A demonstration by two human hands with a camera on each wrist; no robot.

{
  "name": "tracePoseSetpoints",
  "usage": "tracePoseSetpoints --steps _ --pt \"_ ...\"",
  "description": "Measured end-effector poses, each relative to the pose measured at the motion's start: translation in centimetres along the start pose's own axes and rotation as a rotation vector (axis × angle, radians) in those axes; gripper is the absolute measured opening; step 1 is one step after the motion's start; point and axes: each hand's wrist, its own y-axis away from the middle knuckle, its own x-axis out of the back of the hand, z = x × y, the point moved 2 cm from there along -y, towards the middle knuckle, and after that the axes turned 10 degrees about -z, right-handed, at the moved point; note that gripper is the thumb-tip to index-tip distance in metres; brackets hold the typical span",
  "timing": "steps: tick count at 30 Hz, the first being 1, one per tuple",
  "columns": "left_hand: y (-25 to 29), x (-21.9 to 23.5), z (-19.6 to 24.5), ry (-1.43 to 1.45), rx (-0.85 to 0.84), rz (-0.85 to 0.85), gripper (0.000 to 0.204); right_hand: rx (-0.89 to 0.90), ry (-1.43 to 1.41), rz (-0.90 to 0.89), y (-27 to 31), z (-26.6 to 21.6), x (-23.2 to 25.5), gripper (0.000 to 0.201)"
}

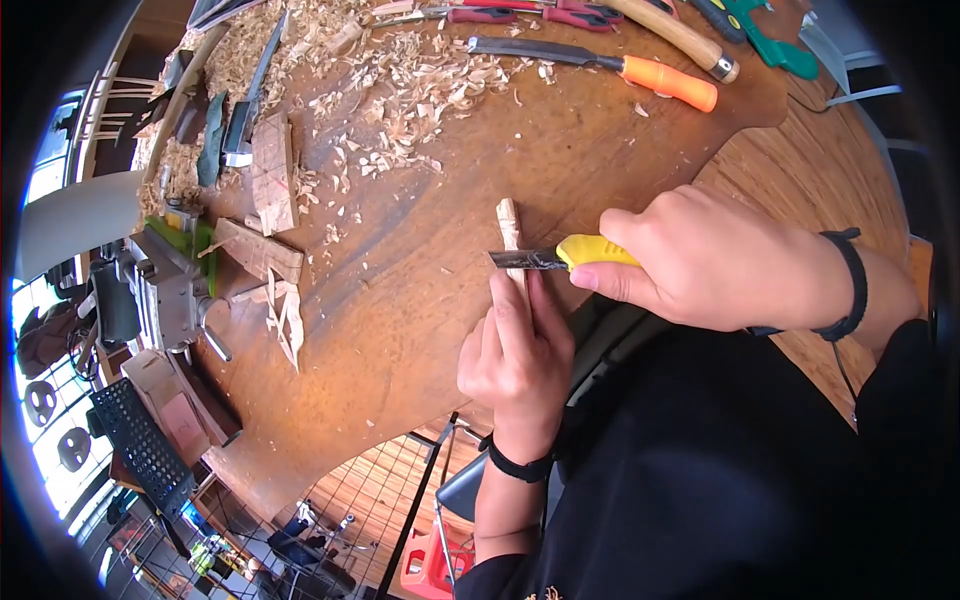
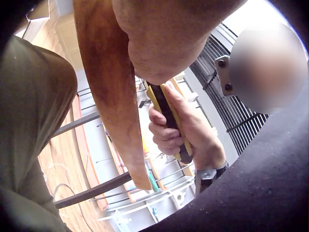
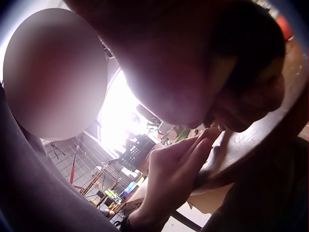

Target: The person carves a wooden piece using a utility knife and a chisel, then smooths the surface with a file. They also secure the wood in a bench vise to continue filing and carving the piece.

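Note:
In the head view my right hand grips a yellow utility knife. Its dark blade lies across a small whittled wooden stick, just above the left fingertips. My left hand pinches the lower part of that stick, whose pale carved end points away from me. The left wrist view shows the right hand wrapped around the knife's black and yellow handle. In the right wrist view the left hand is close under the shadowed right hand.
Wood shavings cover the back of the brown table. An orange-handled blade tool and a wooden-handled tool lie at the back right. A metal vise and wood offcuts are at the left. The table's edge curves near me.

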Motion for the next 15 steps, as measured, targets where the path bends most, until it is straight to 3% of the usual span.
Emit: tracePoseSetpoints --steps 2,15 --pt "0.1 -0.1 -0.1 -0.022 -0.032 0.02 0.03 0.077 0.115 0.103 0.3 -0.3 -0.2 0.051" --pt "0.1 -0.1 -0.2 -0.09 -0.091 0.002 0.031 0.037 0.261 0.247 -0.5 -1.2 -1.6 0.046"
